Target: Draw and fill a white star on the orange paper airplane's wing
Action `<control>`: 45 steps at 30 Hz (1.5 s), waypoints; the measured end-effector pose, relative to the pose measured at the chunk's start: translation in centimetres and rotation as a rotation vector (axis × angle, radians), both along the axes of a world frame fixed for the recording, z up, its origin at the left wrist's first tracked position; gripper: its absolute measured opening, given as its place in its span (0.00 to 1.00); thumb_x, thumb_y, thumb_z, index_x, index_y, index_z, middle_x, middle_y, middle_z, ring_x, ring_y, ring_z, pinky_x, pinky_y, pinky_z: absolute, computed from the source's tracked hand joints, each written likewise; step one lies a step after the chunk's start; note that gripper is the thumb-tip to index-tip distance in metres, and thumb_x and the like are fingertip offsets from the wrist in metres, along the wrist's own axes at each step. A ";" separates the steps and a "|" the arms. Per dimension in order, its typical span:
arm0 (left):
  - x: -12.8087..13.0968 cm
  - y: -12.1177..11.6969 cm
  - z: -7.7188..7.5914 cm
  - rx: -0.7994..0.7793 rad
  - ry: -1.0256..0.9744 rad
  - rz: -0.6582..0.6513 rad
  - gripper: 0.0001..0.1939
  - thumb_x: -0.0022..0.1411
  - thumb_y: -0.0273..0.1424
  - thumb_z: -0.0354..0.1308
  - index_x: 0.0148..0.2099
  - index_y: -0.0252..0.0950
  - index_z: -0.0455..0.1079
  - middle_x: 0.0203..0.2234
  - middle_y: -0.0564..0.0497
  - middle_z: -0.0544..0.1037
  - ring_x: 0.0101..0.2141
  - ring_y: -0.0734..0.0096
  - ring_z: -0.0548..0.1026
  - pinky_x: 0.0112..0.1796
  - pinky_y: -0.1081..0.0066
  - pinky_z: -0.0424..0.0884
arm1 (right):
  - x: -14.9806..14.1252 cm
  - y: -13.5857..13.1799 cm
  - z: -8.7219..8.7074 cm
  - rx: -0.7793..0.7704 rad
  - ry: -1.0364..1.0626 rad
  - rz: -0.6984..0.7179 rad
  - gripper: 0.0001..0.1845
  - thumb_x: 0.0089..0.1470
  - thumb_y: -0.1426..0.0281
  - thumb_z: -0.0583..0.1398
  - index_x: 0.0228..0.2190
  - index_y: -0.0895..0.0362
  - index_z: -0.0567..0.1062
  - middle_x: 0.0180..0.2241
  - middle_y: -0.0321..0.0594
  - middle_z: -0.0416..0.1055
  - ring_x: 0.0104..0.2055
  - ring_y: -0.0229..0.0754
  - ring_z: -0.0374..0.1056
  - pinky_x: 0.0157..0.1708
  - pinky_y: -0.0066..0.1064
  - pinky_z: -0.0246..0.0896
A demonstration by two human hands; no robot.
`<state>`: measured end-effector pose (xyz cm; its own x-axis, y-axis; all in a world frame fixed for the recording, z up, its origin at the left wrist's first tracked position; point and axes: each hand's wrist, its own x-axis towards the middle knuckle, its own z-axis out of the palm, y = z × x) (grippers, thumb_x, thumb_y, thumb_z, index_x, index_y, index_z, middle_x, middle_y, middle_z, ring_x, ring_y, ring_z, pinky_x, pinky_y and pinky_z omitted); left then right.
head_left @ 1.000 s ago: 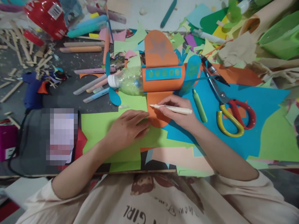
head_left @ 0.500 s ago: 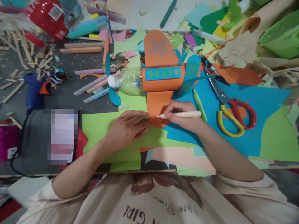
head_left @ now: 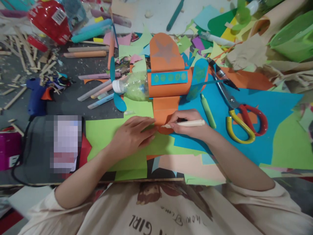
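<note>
A toy plane made from a clear plastic bottle (head_left: 135,85) and orange paper lies across the middle, with a blue paper propeller at its white cap (head_left: 116,86). My right hand (head_left: 189,122) pinches a cream marker (head_left: 190,123), its tip on the near orange wing (head_left: 166,111). On the far wing (head_left: 165,49) a greyish star is drawn. My left hand (head_left: 134,133) lies flat with fingers stretched out, fingertips at the near wing's left edge, over green paper (head_left: 102,133). Beside my right hand rests a green marker (head_left: 208,111).
Scissors (head_left: 244,120) with red and yellow handles lie on blue paper (head_left: 259,150) at right. A blue glue gun (head_left: 36,98), wooden sticks and a phone (head_left: 66,143) are on the left. Several markers and paper scraps spread behind; a green basket (head_left: 293,39) stands far right.
My right hand has shifted slightly left and toward me, with the marker tip lower on the near wing. My left hand stays in about the same place.
</note>
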<state>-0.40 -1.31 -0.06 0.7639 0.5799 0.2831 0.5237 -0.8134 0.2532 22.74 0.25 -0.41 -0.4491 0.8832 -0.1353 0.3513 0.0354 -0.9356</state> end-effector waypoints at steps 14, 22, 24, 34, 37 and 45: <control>-0.1 0.0 -0.2 -0.019 0.029 -0.002 0.11 0.69 0.30 0.49 0.44 0.37 0.73 0.44 0.48 0.78 0.45 0.64 0.75 0.47 0.63 0.72 | -0.1 0.6 -0.2 0.180 -0.015 -0.214 0.08 0.50 0.69 0.60 0.22 0.56 0.70 0.20 0.34 0.70 0.23 0.35 0.63 0.23 0.27 0.53; -0.1 0.0 -0.2 -0.041 0.039 0.001 0.11 0.69 0.31 0.49 0.44 0.37 0.73 0.45 0.48 0.78 0.46 0.64 0.75 0.48 0.64 0.71 | -0.1 0.8 -0.3 0.184 -0.026 -0.291 0.07 0.51 0.67 0.60 0.24 0.56 0.71 0.23 0.34 0.71 0.25 0.36 0.65 0.25 0.27 0.57; -0.1 0.0 -0.1 -0.042 0.043 0.003 0.11 0.69 0.31 0.49 0.44 0.37 0.73 0.45 0.48 0.78 0.46 0.65 0.75 0.48 0.64 0.71 | -0.1 0.8 -0.5 0.176 -0.024 -0.298 0.05 0.51 0.68 0.60 0.26 0.56 0.71 0.25 0.35 0.73 0.26 0.36 0.67 0.26 0.27 0.59; 0.0 0.0 -0.1 -0.019 0.036 -0.001 0.11 0.68 0.30 0.50 0.44 0.37 0.73 0.44 0.47 0.78 0.46 0.64 0.76 0.47 0.64 0.73 | -0.3 0.6 -0.6 0.178 -0.005 -0.348 0.04 0.54 0.67 0.60 0.30 0.53 0.71 0.28 0.37 0.76 0.32 0.40 0.72 0.31 0.32 0.66; 0.0 0.1 -0.1 -0.023 0.046 -0.002 0.11 0.68 0.30 0.49 0.44 0.37 0.74 0.45 0.47 0.78 0.46 0.64 0.76 0.48 0.64 0.73 | -0.4 0.5 -0.4 0.174 -0.013 -0.360 0.05 0.55 0.66 0.59 0.30 0.54 0.71 0.29 0.38 0.76 0.32 0.40 0.72 0.31 0.31 0.66; -0.1 0.0 -0.2 -0.032 0.039 -0.005 0.11 0.68 0.30 0.49 0.44 0.36 0.74 0.46 0.46 0.77 0.47 0.63 0.75 0.47 0.63 0.72 | -0.2 0.7 -0.4 0.191 -0.002 -0.335 0.05 0.52 0.69 0.59 0.25 0.54 0.69 0.24 0.35 0.70 0.27 0.37 0.67 0.28 0.30 0.60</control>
